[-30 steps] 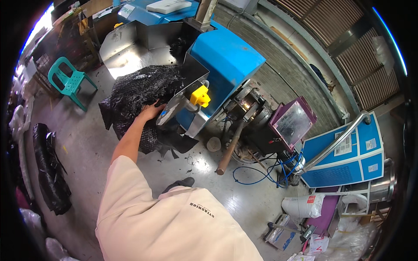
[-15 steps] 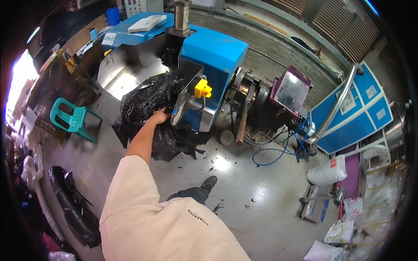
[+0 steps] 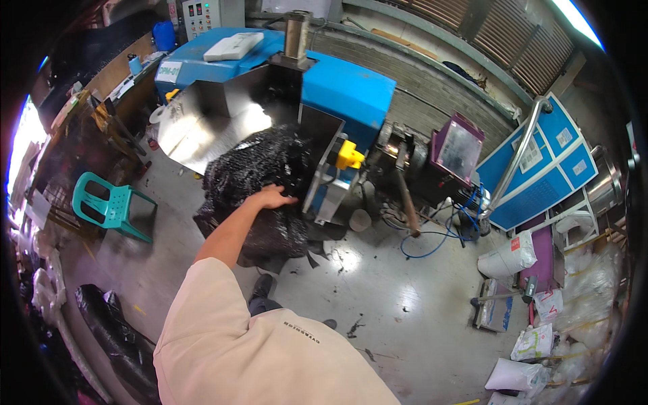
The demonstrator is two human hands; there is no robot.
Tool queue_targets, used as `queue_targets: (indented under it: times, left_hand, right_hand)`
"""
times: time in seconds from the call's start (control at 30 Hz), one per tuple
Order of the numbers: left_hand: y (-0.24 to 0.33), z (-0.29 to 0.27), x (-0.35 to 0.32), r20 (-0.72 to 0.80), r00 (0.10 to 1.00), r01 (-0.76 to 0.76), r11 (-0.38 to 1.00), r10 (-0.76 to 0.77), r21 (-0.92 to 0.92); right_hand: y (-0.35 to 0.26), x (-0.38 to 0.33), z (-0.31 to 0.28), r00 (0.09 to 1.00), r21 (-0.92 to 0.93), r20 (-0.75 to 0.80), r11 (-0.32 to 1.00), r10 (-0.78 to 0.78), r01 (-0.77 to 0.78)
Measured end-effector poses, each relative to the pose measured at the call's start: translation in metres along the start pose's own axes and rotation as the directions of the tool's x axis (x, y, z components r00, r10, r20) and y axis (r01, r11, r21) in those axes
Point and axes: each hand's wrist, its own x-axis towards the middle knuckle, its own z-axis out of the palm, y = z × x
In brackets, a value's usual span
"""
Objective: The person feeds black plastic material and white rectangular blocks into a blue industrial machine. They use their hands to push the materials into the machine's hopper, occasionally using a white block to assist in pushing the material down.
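Observation:
A big crumpled heap of shiny black plastic film [image 3: 246, 165] spills over the front of a metal feed tray [image 3: 185, 138] and hangs down toward the floor. My left hand [image 3: 272, 197] lies against the film, its fingers stretched toward the right, apart from one another as far as they show. Just beyond the fingertips stands the tray's metal side panel [image 3: 318, 185], which carries a yellow block [image 3: 349, 156]. Behind the tray is the blue machine housing [image 3: 347, 91]. My right hand is outside the picture.
A green plastic chair [image 3: 111, 206] stands at the left, with a black wrapped bundle [image 3: 115, 337] on the floor nearer me. Right of the machine are a wooden-handled lever [image 3: 408, 202], a purple box [image 3: 457, 145] and blue hoses [image 3: 432, 246]. White sacks [image 3: 506, 255] line the right side.
My view has shifted, and I stand closer to the film. My left hand has moved up and right over the heap, its fingers now more stretched out. My feet have moved.

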Motion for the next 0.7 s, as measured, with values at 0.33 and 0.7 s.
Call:
queue_targets:
  times: [0.33, 0.7]
  left_hand:
    - [-0.125, -0.127, -0.016, 0.125, 0.952, -0.291, 0.953, 0.28, 0.084]
    - [-0.231, -0.143, 0.039, -0.441, 0.889, 0.026, 0.949, 0.122, 0.315]
  right_hand:
    - [-0.098, 0.026, 0.195, 0.987, 0.011, 0.033, 0.987, -0.159, 0.158]
    - [-0.269, -0.078, 0.342, 0.816, -0.021, 0.334, 0.862, -0.472, 0.507]
